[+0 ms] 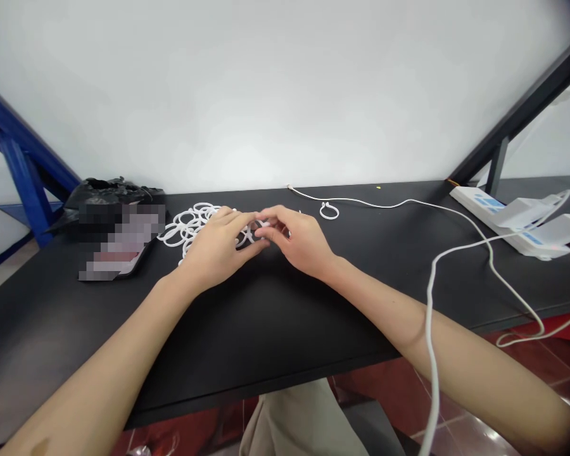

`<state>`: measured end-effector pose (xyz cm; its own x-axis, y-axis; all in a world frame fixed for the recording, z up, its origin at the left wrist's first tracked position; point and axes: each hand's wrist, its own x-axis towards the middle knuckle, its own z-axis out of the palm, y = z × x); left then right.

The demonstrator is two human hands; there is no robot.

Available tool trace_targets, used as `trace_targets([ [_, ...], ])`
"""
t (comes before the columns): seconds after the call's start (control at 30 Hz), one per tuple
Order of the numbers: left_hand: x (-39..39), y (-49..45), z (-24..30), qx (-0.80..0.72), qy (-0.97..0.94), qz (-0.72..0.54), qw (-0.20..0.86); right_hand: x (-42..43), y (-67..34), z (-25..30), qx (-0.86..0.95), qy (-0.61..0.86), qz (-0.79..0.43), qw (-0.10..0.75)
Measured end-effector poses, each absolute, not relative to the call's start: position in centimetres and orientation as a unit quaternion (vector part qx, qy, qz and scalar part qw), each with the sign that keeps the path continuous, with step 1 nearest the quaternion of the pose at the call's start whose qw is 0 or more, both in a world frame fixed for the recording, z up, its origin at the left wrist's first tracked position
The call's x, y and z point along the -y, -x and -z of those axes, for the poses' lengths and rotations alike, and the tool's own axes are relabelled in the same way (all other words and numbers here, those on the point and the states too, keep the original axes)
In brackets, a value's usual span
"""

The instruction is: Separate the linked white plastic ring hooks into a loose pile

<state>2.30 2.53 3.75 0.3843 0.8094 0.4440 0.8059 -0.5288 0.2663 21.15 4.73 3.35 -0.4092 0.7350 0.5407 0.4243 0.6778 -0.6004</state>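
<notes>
Over the middle of the black table, my left hand and my right hand meet at the fingertips. Both are curled round a white plastic ring, which looks like a shower curtain ring and is mostly hidden by the fingers. A loose pile of similar white rings lies behind and to the left of my left hand, partly covered by it. To the right of my right hand, a single white ring with small knobs at its ends lies apart on the table.
A phone, blurred out, lies at the left before a crumpled black plastic bag. A white cable runs across the right side, over my right forearm. White stands are at the far right. A white wall closes the back.
</notes>
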Motion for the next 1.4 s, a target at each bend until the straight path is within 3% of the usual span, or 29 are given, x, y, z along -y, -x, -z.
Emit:
trace_targets([
  [0.27, -4.3, 0.2, -2.9, -0.650, -0.706, -0.262, -0.101, -6.8, -23.5, -4.2, 0.801, 0.537, 0.022, 0.264],
  [0.53, -4.9, 2.7, -3.7, -0.752, -0.619, -0.226, -0.024, -6.8, -23.8, -3.6, 0.799, 0.581, -0.010, 0.156],
  [0.9, -5.7, 2.4, -1.6, -0.697, -0.701, -0.154, -0.004, -6.9, -23.4, -2.9, 0.808, 0.564, -0.018, 0.169],
  [1.4, -4.8, 1.7, -2.3, -0.732, -0.679, -0.042, 0.025, -6.9, -23.3, -2.9, 0.795, 0.584, -0.018, 0.163],
])
